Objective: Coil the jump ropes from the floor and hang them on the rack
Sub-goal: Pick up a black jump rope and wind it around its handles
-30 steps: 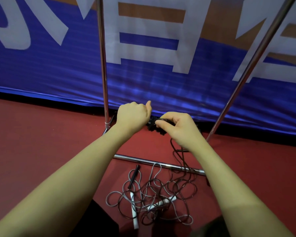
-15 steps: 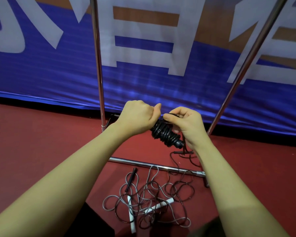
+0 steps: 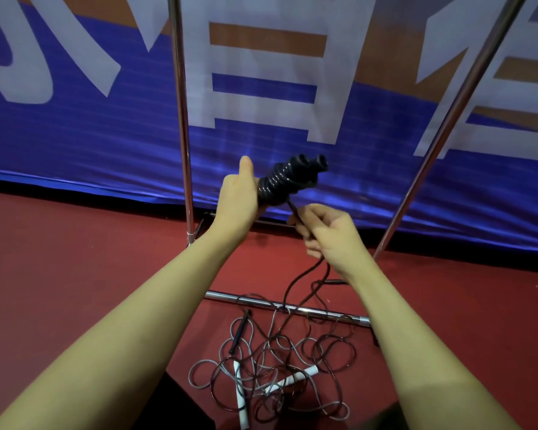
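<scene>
My left hand (image 3: 238, 200) grips a black jump rope bundle (image 3: 288, 180), its cord wound tightly round two black handles that point up and right. My right hand (image 3: 323, 232) pinches the loose black cord (image 3: 302, 276) just below the bundle; the cord runs down over the rack's bottom bar. On the red floor lies a tangle of ropes (image 3: 280, 367): a grey cord with white handles (image 3: 241, 395) and a dark cord with a black handle (image 3: 239, 330). The chrome rack (image 3: 182, 119) stands in front of me with two uprights and a low bar.
A blue banner with white and orange lettering (image 3: 75, 135) hangs behind the rack. The rack's right upright (image 3: 448, 128) leans across the view. Its bottom bar (image 3: 320, 313) lies across the red floor (image 3: 59, 259) just beyond the tangle.
My left hand has tilted the bundle upward so the handle ends point up and right. My right hand has dropped below it and drawn the cord down. The view has shifted slightly.
</scene>
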Tool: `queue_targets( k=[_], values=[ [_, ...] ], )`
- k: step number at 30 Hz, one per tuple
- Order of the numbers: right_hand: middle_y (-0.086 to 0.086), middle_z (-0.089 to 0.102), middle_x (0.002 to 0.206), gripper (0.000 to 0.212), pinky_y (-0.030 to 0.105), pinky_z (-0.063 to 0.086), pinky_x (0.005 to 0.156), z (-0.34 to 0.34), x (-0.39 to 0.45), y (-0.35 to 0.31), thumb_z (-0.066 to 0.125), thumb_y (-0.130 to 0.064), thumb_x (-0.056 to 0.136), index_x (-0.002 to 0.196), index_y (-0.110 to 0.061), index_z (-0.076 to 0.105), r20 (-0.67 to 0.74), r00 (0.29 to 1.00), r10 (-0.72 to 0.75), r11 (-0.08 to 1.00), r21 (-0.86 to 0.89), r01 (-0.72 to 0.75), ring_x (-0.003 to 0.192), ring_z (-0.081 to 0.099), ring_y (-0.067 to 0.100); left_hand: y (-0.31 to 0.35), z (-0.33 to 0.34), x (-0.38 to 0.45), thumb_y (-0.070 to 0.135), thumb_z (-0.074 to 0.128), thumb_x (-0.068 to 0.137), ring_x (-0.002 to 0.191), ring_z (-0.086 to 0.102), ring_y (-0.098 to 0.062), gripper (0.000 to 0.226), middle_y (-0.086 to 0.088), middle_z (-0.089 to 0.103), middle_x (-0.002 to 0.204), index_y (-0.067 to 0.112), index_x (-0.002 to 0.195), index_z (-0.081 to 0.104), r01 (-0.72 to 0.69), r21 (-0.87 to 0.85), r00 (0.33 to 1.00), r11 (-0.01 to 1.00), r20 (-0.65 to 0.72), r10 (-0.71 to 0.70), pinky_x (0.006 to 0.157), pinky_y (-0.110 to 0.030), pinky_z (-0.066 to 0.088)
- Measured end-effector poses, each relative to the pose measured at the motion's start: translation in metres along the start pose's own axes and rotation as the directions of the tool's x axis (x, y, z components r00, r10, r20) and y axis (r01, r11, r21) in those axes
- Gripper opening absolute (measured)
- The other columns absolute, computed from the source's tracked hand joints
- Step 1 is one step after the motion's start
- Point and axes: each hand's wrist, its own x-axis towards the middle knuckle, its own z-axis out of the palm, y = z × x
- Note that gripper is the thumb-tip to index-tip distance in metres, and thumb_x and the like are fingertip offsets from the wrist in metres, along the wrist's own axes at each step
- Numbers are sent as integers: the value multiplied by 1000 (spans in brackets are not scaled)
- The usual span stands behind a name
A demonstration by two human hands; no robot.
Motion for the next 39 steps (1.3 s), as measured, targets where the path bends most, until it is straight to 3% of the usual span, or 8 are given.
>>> queue_targets(
  k=[3, 7, 11, 17, 21, 27, 31, 39],
  values=[
    [-4, 37, 55, 29, 15, 16, 38, 10, -4, 2, 39, -16, 102, 82, -8, 59, 86, 995, 57, 995, -85, -50, 37, 23, 2, -11, -1, 5, 8, 37, 99, 43, 47, -5, 35, 3, 48, 41, 18, 66, 28, 38, 157, 997, 987, -71, -27, 39, -21, 30],
    [-1, 37, 58, 27, 10, 25, 40, 18, -8, 2, 39, -15, 102, 87, -8, 61, 158, 987, 10, 966, -257, 32, 36, 30, 0, -28, -4, 15, 13, 39, 98, 77, 46, -31, 10, -14, 53, 84, 7, 90, 39, 136, 280, 985, 950, -138, -100, 62, -34, 29],
    [-1, 32, 54, 28, 11, 25, 42, 27, -8, 2, 37, -13, 102, 90, -2, 60, 185, 983, 7, 967, -252, 40, 38, 27, 0, -35, -3, 16, 29, 23, 102, 93, 53, -37, 41, -23, 60, 109, -1, 100, 51, 212, 296, 972, 931, -158, -171, 75, -34, 38],
    [-15, 41, 43, 17, 11, 29, 47, 29, -10, 8, 50, -7, 97, 89, 1, 63, 270, 963, 3, 932, -349, 95, 43, 35, 0, -41, 0, 13, 24, 20, 102, 111, 52, -40, 45, -24, 58, 118, -3, 114, 54, 160, 569, 981, 807, -185, -64, 80, -39, 37],
    [-18, 42, 43, 19, 8, 31, 49, 22, -12, 6, 56, 1, 92, 93, 19, 59, 301, 953, -36, 909, -386, 156, 43, 39, -3, -45, 3, 9, 25, 20, 103, 106, 56, -38, 46, -22, 61, 113, -2, 116, 56, 22, 743, 992, 669, -99, 77, 73, -37, 37],
    [-5, 58, 59, 8, 17, 34, 55, 17, -11, 0, 65, -6, 88, 82, 0, 66, 187, 979, -82, 901, -406, 153, 54, 44, 0, -45, 1, 3, 27, 33, 103, 77, 64, -39, 52, -23, 66, 81, -3, 79, 67, -187, 876, 965, 446, 78, 251, 60, -34, 32],
    [1, 61, 58, 12, 20, 39, 52, 9, -10, -5, 64, -6, 87, 76, -7, 68, 45, 987, -154, 893, -421, 158, 51, 48, 3, -52, 0, 4, 24, 48, 82, 23, 41, -27, 53, -9, 40, 29, 9, 31, 44, -377, 863, 835, 336, 160, 527, 46, -15, 18],
    [-14, 46, 39, 18, 12, 29, 44, -7, -2, -6, 72, -11, 82, 67, -12, 61, -117, 985, -128, 940, -332, 82, 37, 38, 2, -44, -2, -1, 21, 37, 90, 26, 35, -26, 52, -3, 36, 31, 14, 39, 34, -693, 678, 594, 246, 344, 727, 46, -18, 8]
  ],
)
